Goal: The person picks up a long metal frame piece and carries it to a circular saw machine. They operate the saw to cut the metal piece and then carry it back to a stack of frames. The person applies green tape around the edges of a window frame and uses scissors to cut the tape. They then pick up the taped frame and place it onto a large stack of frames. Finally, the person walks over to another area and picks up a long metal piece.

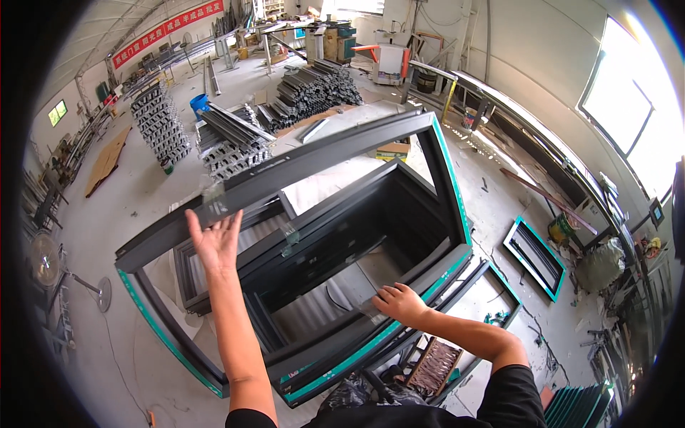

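Observation:
A large dark grey window frame (314,148) with green strips along its sides tilts up over a stack of similar dark frames (335,200). My left hand (216,246), palm up with fingers spread, presses against the lower edge of its far bar, beside a piece of clear tape (214,196). Its thumb lies on the bar's face. My right hand (401,303) curls its fingers over the near bar, close to another patch of clear tape (369,308). Beneath that hand, part of the bar is covered.
Metal profiles lie in piles (314,93) beyond the frames, near a blue bucket (200,105). A small green-edged frame (535,257) rests on the floor at right. A standing fan (46,257) is at left, and a long workbench (528,132) lines the right wall.

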A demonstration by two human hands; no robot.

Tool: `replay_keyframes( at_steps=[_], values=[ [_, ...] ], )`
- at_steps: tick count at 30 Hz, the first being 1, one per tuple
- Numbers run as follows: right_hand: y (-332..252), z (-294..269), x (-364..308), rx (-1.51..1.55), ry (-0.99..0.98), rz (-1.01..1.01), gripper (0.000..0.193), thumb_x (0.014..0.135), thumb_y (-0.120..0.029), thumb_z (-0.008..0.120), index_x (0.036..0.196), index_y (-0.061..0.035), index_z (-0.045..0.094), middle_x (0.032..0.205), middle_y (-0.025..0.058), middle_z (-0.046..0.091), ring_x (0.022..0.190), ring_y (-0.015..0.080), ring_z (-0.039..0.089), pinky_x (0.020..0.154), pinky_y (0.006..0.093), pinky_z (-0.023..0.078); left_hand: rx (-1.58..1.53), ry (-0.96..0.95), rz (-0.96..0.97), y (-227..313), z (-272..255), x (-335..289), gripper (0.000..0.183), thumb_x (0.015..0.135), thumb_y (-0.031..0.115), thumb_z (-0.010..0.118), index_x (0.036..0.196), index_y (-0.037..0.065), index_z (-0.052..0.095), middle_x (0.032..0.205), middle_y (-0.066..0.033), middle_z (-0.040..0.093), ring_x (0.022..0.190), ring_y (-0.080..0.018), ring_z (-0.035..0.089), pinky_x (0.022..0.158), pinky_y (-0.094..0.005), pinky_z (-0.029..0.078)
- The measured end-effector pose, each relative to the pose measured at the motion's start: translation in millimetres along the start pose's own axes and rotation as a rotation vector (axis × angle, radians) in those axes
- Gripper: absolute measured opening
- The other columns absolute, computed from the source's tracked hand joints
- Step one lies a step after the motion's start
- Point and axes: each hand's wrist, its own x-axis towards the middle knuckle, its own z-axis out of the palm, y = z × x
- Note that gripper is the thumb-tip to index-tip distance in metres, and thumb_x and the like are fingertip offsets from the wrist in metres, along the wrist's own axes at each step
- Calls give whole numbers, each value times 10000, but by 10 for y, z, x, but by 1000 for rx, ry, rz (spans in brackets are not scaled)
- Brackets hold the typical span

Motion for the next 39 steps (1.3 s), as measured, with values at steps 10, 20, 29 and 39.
replay_keyframes(
  at_steps=[10,20,29,39],
  values=[
    [926,-209,-168,21,-385,-47,208,825,-126,613,1031,-97,626,888,67,689,854,265,694,690,367,551,33,496,-275,-896,-1475,1087,937,747,552,801,1406,3,425,1500,-155,392,1413,-312,333,1208,-494,191],
    [1023,-69,-237,-25,-424,166,754,618,-270,841,1275,-78,525,1176,74,631,1179,251,568,1079,444,388,883,166,-515,-1112,-1361,218,585,922,386,686,1272,-45,501,1287,-195,546,1256,-306,518,1064,-458,428],
    [836,-90,-143,261,-170,217,849,385,-311,919,1159,-97,643,1130,75,652,1137,293,565,1073,457,347,2166,-263,-108,-458,-1354,-2224,384,899,358,666,1049,5,645,981,-181,667,936,-372,637,809,-445,510],
    [617,19,-85,153,-234,91,729,397,-367,938,1008,-81,663,1021,92,672,1040,312,597,938,450,427,2351,-142,72,-439,-1501,-3025,509,728,492,793,893,35,644,851,-82,511,831,-256,540,727,-378,463]
  ],
)
